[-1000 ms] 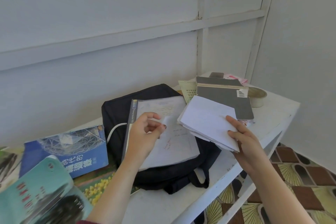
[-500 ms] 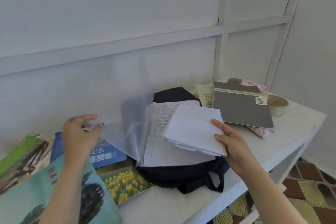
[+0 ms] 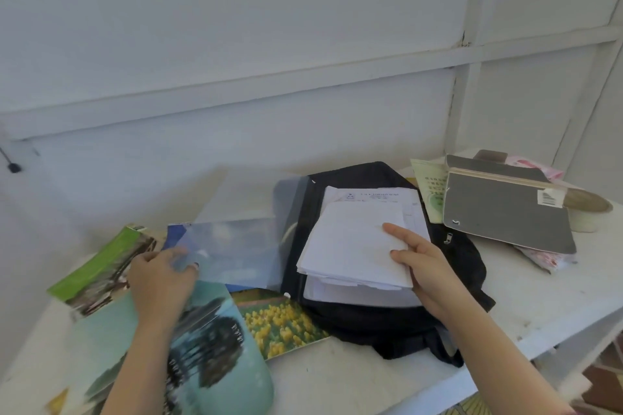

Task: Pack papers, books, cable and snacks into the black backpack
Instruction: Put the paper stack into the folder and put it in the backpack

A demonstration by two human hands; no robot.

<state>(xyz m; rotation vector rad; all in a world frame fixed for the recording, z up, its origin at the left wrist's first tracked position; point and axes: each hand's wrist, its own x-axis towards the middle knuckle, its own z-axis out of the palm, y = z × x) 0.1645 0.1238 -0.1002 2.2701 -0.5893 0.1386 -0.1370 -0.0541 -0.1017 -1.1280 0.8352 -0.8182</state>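
Right hand [image 3: 428, 266] pinches the papers [image 3: 350, 246] at their 3 o'clock edge, long axis 12 to 6, above the open folder [image 3: 300, 239] on the backpack [image 3: 465, 256]. Left hand [image 3: 158, 276], at 9 o'clock, pinches the clear cover [image 3: 236, 253].

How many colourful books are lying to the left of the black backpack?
4: a green book at the far left, a teal book nearest the camera, a yellow-flower book beside the backpack, and a blue book under the clear folder cover. Others may be hidden beneath.
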